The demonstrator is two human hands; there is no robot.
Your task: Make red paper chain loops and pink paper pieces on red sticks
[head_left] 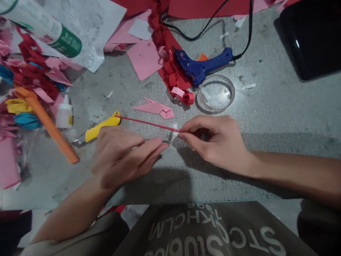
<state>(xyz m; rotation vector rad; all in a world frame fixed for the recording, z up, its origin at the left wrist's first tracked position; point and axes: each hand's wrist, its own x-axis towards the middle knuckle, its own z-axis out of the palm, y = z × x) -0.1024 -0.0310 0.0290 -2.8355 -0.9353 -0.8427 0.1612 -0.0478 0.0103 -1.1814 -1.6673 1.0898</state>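
Note:
A thin red stick (149, 123) runs slantwise above the table. Thumb and fingertips of my right hand (221, 142) pinch its right end. My left hand (128, 151), slightly blurred, hovers just below the stick with its fingers stretched out and close together. By those fingertips, a small whitish translucent strip (174, 132), which looks like tape, crosses near the stick's right end; whether the fingers touch it I cannot tell. Beyond the stick lies a folded pink paper piece (156, 107). A yellow utility knife (102, 126) lies behind my left hand, partly hidden by it.
A blue glue gun (202, 65) with a black cord, a tape roll (231, 94) and a red paper chain (170, 67) lie farther back. Left are an orange stick-like tool (50, 128), a small glue bottle (64, 113) and a spray can (64, 39). A black device (311, 39) sits back right.

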